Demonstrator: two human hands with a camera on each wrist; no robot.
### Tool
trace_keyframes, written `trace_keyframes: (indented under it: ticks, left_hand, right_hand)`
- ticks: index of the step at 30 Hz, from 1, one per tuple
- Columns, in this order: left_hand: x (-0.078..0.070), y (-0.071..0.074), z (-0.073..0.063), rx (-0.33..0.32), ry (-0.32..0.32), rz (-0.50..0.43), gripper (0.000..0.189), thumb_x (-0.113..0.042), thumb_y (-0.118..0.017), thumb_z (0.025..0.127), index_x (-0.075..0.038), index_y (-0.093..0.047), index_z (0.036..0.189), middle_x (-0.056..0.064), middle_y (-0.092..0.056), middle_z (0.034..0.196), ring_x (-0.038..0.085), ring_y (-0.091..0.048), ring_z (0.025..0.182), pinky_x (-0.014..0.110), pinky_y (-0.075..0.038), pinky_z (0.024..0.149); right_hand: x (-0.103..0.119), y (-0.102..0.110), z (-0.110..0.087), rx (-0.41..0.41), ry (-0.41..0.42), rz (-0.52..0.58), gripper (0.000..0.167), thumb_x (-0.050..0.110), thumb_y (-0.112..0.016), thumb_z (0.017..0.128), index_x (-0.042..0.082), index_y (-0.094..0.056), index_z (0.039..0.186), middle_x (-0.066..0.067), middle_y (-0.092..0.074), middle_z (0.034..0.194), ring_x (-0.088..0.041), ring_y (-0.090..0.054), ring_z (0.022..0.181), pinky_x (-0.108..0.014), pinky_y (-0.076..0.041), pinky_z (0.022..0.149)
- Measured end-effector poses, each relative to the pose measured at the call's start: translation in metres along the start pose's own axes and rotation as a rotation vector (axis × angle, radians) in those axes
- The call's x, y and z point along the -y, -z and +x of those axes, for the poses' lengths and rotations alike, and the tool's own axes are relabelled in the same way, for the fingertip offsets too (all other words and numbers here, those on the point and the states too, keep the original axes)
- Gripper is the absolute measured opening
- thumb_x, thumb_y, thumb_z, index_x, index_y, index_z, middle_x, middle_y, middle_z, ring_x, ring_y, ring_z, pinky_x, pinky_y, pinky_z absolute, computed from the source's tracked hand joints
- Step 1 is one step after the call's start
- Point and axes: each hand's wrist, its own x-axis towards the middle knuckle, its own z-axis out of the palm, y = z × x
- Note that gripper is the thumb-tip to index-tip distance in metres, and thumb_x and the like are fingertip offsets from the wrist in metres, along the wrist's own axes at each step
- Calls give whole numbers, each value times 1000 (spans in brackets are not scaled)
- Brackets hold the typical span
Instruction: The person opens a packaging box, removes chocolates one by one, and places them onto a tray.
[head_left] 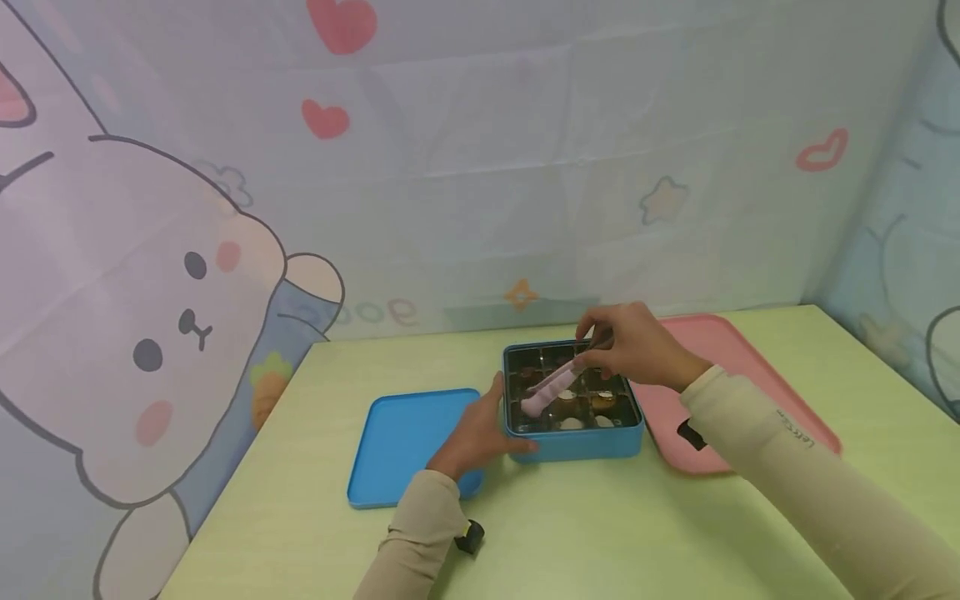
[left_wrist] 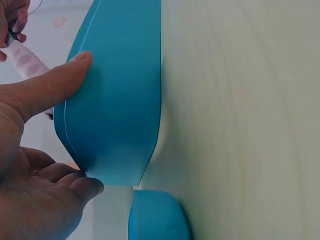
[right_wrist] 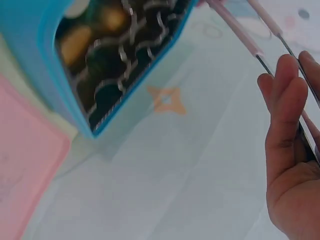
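A blue tin box (head_left: 577,447) holds a dark divided insert (head_left: 542,360) with several small brown, white-topped pieces (head_left: 602,401) in its compartments, perhaps chocolates. My left hand (head_left: 480,432) grips the box's near left corner. In the left wrist view its thumb (left_wrist: 70,80) lies along one wall and the curled fingers (left_wrist: 65,180) meet the adjoining side. Over the far right of the box, my right hand (head_left: 637,346) pinches metal tongs with pink tips (head_left: 553,392). The tongs slant down to the left, their tips over the near left compartments. In the right wrist view the tongs' arms (right_wrist: 235,27) stand apart.
A blue lid (head_left: 408,446) lies on the yellow-green table (head_left: 300,500), left of the box and partly behind my left hand. On the right, a pink tray (head_left: 731,362) reaches under my right forearm. A printed cloth backdrop (head_left: 480,167) rises behind the table.
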Motion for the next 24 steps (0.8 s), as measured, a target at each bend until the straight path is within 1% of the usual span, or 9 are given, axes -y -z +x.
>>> trace_keyframes:
  ticks: [4, 9, 10, 12, 13, 15, 17, 20, 24]
  left_hand:
    - [-1, 1, -1, -4, -2, 0, 122, -33, -89, 77, -9, -5, 163, 18, -24, 167, 42, -29, 152, 58, -38, 117]
    - [-2, 1, -1, 4, 6, 4, 121, -33, -88, 78, -9, -5, 163, 17, -22, 167, 41, -28, 152, 57, -37, 117]
    - [-2, 2, -1, 8, 10, 8, 121, -34, -87, 79, -10, -4, 163, 16, -22, 168, 41, -28, 153, 57, -37, 117]
    - [-1, 3, -2, 14, 11, 13, 121, -34, -87, 79, -11, -4, 163, 15, -21, 168, 40, -27, 153, 57, -37, 118]
    - [-1, 3, -2, 15, 11, 15, 121, -35, -87, 79, -11, -4, 163, 15, -21, 168, 40, -27, 153, 57, -37, 118]
    - [0, 4, -3, 16, 14, 19, 120, -35, -87, 79, -11, -4, 163, 15, -21, 168, 40, -28, 153, 57, -38, 117]
    - [1, 4, -4, 15, 16, 20, 120, -35, -87, 79, -12, -4, 163, 15, -21, 168, 40, -28, 152, 57, -38, 117]
    - [3, 4, -6, 21, 18, 18, 120, -35, -87, 79, -12, -4, 163, 14, -21, 168, 40, -28, 153, 57, -38, 117]
    - [4, 4, -7, 26, 4, 11, 120, -35, -87, 80, -11, -4, 163, 13, -20, 169, 39, -27, 153, 56, -38, 118]
  right_hand:
    - [-9, 21, -3, -119, -48, 26, 21, 11, -78, 88, 3, -67, 103, -14, -75, 82, -13, -69, 58, -32, -59, 59]
    - [-31, 40, -9, -336, -108, -59, 19, 13, -77, 89, -2, -68, 98, -19, -75, 80, -6, -67, 54, -26, -57, 59]
    - [-36, 42, -11, -385, -121, -91, 18, 13, -76, 89, -2, -68, 96, -21, -75, 79, -7, -67, 53, -29, -57, 62]
    - [-48, 42, -15, -468, -158, -135, 19, 14, -76, 90, -3, -68, 92, -24, -74, 79, -12, -68, 52, -41, -57, 84]
    - [-54, 42, -17, -496, -182, -156, 19, 14, -75, 90, -4, -68, 91, -25, -73, 78, -18, -69, 53, -50, -52, 94]
    - [-67, 38, -22, -533, -232, -191, 21, 14, -72, 92, -6, -67, 90, -28, -72, 77, -29, -70, 57, -63, -40, 103]
    - [-81, 33, -27, -550, -281, -215, 24, 14, -71, 93, -9, -67, 91, -29, -72, 76, -38, -71, 66, -68, -31, 106]
    - [-98, 25, -35, -572, -337, -254, 24, 14, -71, 93, -11, -68, 90, -27, -71, 72, -45, -68, 74, -67, -38, 99]
    - [-110, 17, -43, -584, -364, -286, 24, 13, -71, 93, -11, -68, 89, -26, -71, 70, -42, -67, 69, -62, -48, 85]
